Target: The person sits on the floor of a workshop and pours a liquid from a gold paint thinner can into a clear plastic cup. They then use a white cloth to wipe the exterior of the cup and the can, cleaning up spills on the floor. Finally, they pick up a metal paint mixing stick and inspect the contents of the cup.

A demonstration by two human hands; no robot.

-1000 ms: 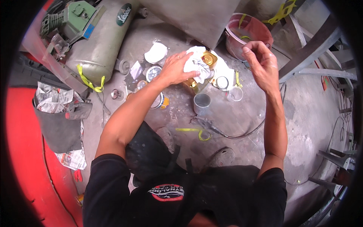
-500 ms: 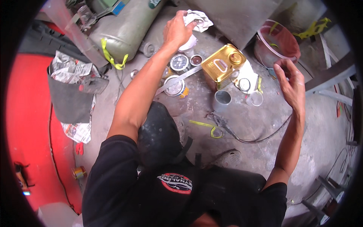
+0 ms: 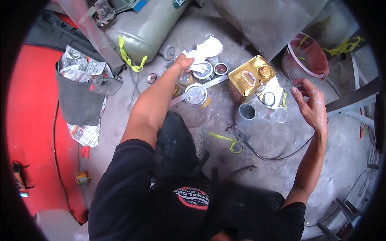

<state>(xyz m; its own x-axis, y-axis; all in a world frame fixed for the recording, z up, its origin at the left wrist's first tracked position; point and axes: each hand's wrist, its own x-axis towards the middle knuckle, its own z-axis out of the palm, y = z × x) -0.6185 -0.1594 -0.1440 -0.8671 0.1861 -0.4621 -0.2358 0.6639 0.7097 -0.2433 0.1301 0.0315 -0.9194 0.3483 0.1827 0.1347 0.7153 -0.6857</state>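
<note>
In my view: grey tank [image 3: 150, 32] at 11 o'clock; red bucket [image 3: 316, 59] at 2 o'clock; dark container [image 3: 76, 107] at 9 o'clock.

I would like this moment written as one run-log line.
left hand: holds crumpled white wad | right hand: fingers loosely curled, seemingly empty | gold can: upright on floor

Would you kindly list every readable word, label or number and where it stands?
Wording left uncopied; print stands on:
Black shirt: upside-down logo, partly legible.
Gold can: lettering too small to read.
Newspaper: print too small to read.
Tank: oval badge, cut off at the edge.
Blue label: too blurred.
</note>
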